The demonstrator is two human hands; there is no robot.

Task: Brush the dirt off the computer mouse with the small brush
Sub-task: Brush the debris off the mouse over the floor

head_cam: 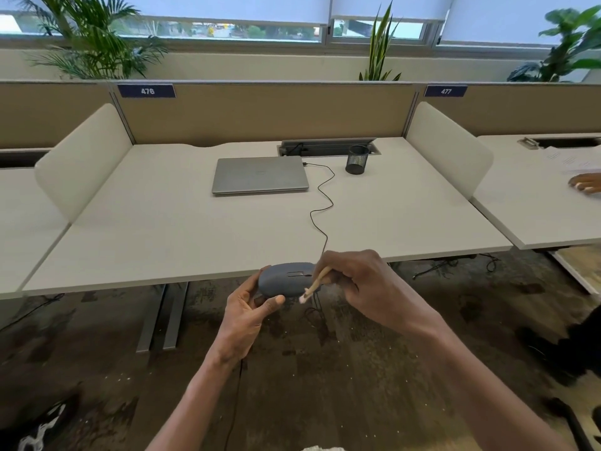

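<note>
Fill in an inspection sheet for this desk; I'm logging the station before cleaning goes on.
Surface: white desk, bare near its front edge.
Job's things: grey mouse held off the desk; small brush, bristles at the mouse's right side.
Clutter: closed laptop; mesh pen cup.
Grippers: left hand holds the mouse; right hand pinches the brush.
Cables: black cable from laptop to mouse.
Surroundings: divider panel, plants, another person's hand on the next desk.
</note>
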